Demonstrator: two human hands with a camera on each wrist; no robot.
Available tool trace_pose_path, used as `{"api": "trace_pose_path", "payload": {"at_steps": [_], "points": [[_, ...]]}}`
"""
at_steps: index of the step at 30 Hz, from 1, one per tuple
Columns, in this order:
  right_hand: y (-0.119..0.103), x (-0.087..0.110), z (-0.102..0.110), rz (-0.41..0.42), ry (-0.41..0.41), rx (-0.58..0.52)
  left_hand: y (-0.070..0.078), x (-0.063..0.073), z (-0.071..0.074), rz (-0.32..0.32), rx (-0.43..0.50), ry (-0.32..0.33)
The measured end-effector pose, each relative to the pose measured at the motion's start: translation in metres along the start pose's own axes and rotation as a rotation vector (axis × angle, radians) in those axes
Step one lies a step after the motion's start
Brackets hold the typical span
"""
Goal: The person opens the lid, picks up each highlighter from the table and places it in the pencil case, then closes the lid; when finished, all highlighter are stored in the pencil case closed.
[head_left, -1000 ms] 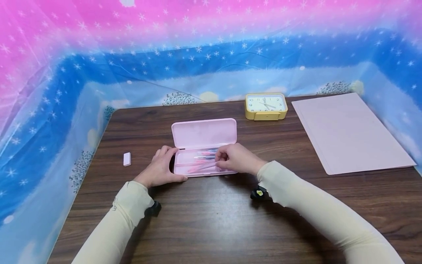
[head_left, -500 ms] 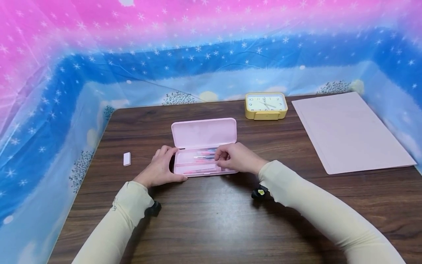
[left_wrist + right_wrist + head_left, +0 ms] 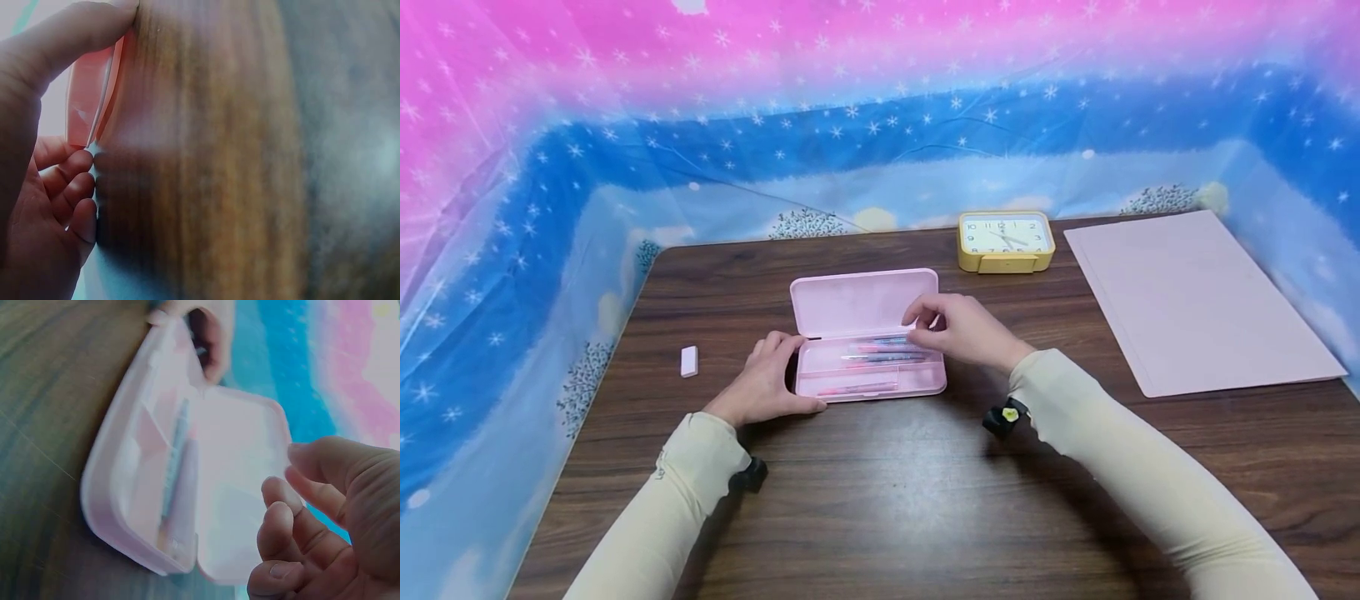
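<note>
A pink pencil case [image 3: 865, 302] lies on the table with its lid raised at the back. Several pens [image 3: 886, 358] lie in its rear compartment, and a pink pen [image 3: 857, 388] is in the long front one. My left hand [image 3: 763, 383] holds the case's left end, thumb at the front edge and fingers behind; the left wrist view shows the fingers [image 3: 75, 181] bent against the end. Over the case's back right corner, near the lid, hovers my right hand [image 3: 966, 329]. Its fingers [image 3: 278, 522] are loosely curled, and nothing is between them and the thumb.
To the left of the case lies a white eraser [image 3: 688, 362]. A yellow clock [image 3: 1006, 243] stands at the table's back, and a large pale pink folder or board [image 3: 1198, 304] lies at the right. A patterned cloth [image 3: 880, 125] hangs around the wooden table [image 3: 880, 508].
A pink pen, slanted under my right hand a second ago, now lies flat in the front compartment. My right hand has let go and moved up and right; the left stays put.
</note>
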State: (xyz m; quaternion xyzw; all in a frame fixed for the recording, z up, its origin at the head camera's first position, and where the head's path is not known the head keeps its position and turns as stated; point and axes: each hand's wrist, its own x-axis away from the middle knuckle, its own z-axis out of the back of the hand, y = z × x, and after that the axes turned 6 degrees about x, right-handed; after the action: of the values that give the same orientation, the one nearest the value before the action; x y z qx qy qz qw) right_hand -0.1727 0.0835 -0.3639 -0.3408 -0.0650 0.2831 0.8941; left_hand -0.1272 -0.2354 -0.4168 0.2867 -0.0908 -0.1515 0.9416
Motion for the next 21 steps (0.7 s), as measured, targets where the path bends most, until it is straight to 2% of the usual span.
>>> {"api": "trace_pose_path", "payload": {"at_steps": [9, 15, 21], "points": [[0.014, -0.007, 0.028, -0.129, 0.114, -0.172, 0.002, 0.0, 0.001, 0.03, 0.015, -0.024], [0.02, -0.016, 0.036, -0.184, 0.185, -0.141, 0.001, 0.0, 0.001, 0.032, 0.021, -0.026], [0.029, -0.025, 0.031, -0.249, 0.18, -0.154, 0.001, 0.002, 0.0, 0.015, 0.013, -0.015]]}}
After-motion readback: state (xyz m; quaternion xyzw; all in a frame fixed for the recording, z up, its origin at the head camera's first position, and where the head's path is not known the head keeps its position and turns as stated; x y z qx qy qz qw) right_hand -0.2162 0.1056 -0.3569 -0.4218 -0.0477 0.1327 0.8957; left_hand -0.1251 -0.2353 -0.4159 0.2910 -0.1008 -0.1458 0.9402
